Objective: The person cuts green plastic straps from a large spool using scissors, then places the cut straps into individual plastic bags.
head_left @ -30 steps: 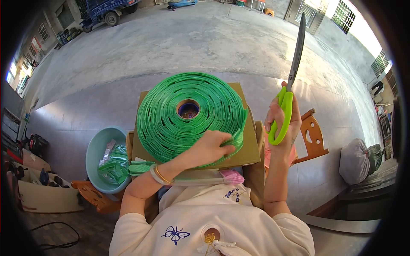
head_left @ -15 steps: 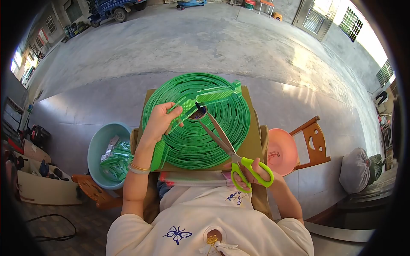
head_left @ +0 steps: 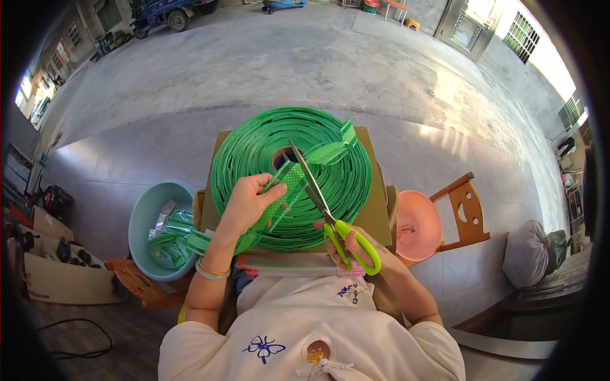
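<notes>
A large flat roll of green plastic strip (head_left: 254, 140) lies on a cardboard box (head_left: 375, 209) in front of me. My left hand (head_left: 250, 204) pinches a length of dotted green strip (head_left: 289, 184) over the roll's near part, its tail trailing left past my wrist. In my right hand (head_left: 356, 249) are scissors (head_left: 363, 244) with lime-green handles, fingers through the loops. Their blades stand parted, pointing up and left across the roll at the held strip's upper edge. Beyond the blades, another stretch of strip (head_left: 327, 152) runs to a fold at the roll's upper right.
At left, a blue basin (head_left: 135, 228) holds green pieces and clear plastic. A pink basin (head_left: 429, 219) stands at right, beside a wooden chair back (head_left: 467, 213). Another chair back (head_left: 136, 286) is at lower left. Filled sacks (head_left: 527, 254) sit at far right.
My left hand has drawn the strip down and right, toward me. The scissors have moved left with my right hand, and their blades now reach the strip's upper edge.
</notes>
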`<state>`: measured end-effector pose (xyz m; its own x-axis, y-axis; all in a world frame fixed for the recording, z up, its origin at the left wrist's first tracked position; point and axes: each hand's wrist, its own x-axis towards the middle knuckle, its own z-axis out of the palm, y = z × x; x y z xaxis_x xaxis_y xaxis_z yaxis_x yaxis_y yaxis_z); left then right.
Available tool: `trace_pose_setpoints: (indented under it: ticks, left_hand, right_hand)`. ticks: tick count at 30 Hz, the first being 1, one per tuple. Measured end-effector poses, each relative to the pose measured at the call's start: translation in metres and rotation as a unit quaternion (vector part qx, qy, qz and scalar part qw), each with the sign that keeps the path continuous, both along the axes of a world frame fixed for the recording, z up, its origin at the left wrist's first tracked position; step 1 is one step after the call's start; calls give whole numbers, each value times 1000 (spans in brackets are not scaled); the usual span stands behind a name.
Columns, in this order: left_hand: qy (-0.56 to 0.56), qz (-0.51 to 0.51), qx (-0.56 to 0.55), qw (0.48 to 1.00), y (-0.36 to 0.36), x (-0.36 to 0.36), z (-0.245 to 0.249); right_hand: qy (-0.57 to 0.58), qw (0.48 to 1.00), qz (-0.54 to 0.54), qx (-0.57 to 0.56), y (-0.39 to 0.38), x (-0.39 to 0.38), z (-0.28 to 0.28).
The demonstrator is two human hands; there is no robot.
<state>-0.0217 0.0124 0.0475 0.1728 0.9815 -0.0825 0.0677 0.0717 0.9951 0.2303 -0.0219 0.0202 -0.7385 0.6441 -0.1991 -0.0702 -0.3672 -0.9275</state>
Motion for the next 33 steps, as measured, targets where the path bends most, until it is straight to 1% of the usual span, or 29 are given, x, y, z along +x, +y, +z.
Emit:
trace_pose_setpoints:
  ticks: [6,9,12,18,23,26,29,33]
  left_hand:
    - [28,-14,-5,999,-1,-3,-2]
    - [24,-10,30,999,-2,2,-2]
    - [26,-10,43,999,-1,1,-5]
    - [29,-19,5,999,-1,-2,-2]
    - [33,-16,-3,999,-2,-2,-1]
    - [35,-16,-1,999,-2,-2,-1]
    - [38,-18,-8,999,-2,-3,0]
    - [33,-20,-17,999,-3,-2,4]
  right_hand:
    - [-2,1000,-5,12,0,0,1]
    - [0,1000,-7,12,1,0,2]
    - [3,1000,-9,16,0,0,2]
    - [-4,1000,-12,19,0,-1,4]
    - [-3,999,-7,39,1,1,3]
    - [-9,999,-26,40,1,1,1]
    - [-65,996,-39,49,0,3,15]
    - [-103,991,-65,49,-1,4,28]
